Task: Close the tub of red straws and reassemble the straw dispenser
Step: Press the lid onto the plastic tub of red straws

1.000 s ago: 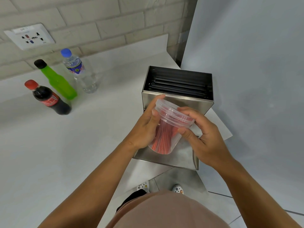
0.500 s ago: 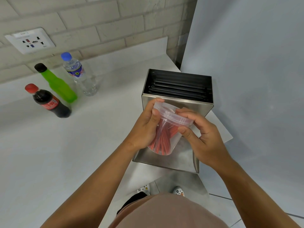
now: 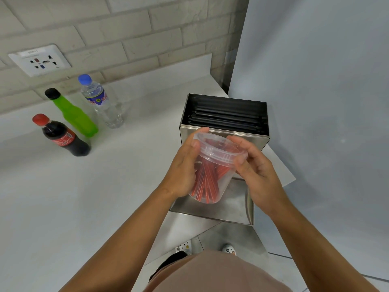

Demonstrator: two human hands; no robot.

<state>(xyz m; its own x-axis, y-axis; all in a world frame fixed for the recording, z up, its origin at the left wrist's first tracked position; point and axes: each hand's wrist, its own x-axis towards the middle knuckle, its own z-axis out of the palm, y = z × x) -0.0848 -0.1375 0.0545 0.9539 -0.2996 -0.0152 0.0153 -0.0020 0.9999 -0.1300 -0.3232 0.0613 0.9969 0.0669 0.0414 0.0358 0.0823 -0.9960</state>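
The left hand (image 3: 183,167) wraps the side of the tub (image 3: 210,175), thumb up near the rim at about nine o'clock and fingers curled behind the wall. The right hand (image 3: 259,171) meets it from three o'clock, fingertips (image 3: 241,160) pinching the edge of the clear lid (image 3: 219,149). Both hands are closed on the tub, one on the body, the other on the lid's rim.

The lid sits on top of the tub, tilted toward the camera. Whether it is snapped down all the way round cannot be told; the clear plastic hides the seam. The red straws (image 3: 205,182) lean in a bundle inside, their tops just under the lid.

The tub is held in the air over the steel cover (image 3: 231,209), which lies open side up at the counter's (image 3: 84,197) six o'clock edge. Just beyond, at twelve o'clock, stands the straw dispenser (image 3: 225,123), its top open and black straws (image 3: 227,118) lying across it.

Judging by this, the closing step is in hand. The next move likely calls for pressing round the rim until it seats, setting the tub aside clear of the dispenser, then lifting the cover onto the box.

Well apart at ten o'clock stand a cola bottle (image 3: 61,137), a green bottle (image 3: 73,114) and a water bottle (image 3: 101,102), below a wall socket (image 3: 40,62).
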